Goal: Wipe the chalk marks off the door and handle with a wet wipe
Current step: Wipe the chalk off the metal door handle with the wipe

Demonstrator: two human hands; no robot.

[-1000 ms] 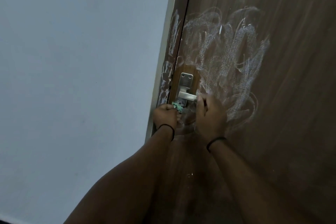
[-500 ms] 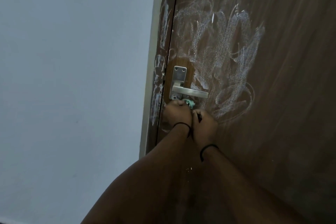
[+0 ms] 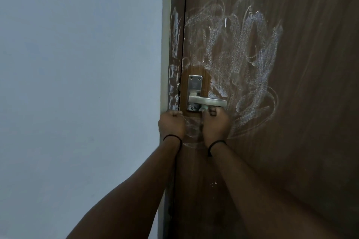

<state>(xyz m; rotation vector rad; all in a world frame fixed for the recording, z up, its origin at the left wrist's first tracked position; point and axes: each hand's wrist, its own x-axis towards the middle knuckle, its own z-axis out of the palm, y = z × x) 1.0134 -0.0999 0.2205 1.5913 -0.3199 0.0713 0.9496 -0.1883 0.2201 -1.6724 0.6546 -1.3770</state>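
Right grip (image 3: 216, 124) now pinches wet wipe (image 3: 202, 109) under handle (image 3: 208, 101); left grip (image 3: 172, 123) moved to frame (image 3: 174, 54).

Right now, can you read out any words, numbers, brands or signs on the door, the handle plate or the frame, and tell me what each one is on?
None can be read.
Door: chalk marks are scribbles only, no letters or numbers.
Frame: chalk streaks, no writing.
Handle and its plate: bare metal with screws; any stamp is too small to tell.
Wipe under the handle: mostly hidden by the right hand, no print visible.
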